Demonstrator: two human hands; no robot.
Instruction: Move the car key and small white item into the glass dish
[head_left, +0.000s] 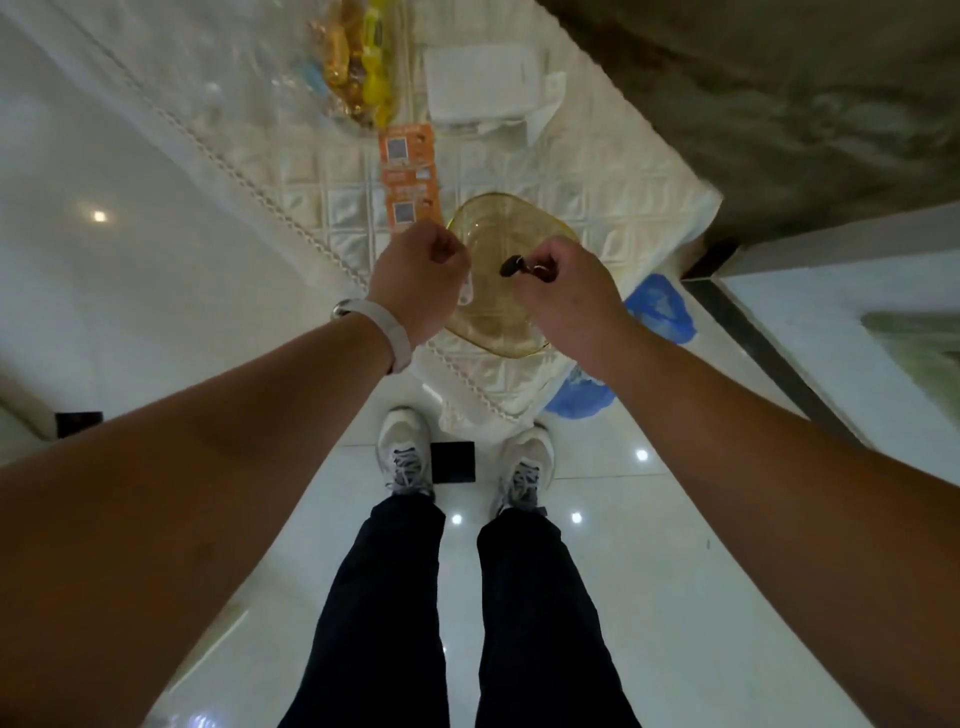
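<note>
I pinch the car key (511, 267) in my right hand (563, 291), dangling it above the glass dish (488, 325) for release, while my left hand (423, 280) curls shut alongside, contents hidden.

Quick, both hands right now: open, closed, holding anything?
Left hand: closed in a fist beside the glass dish; contents cannot be told.
Right hand: closed on the car key, held over the dish.

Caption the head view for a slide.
Right hand holds the car key over the amber glass dish; closed left hand hovers at its rim.
</note>
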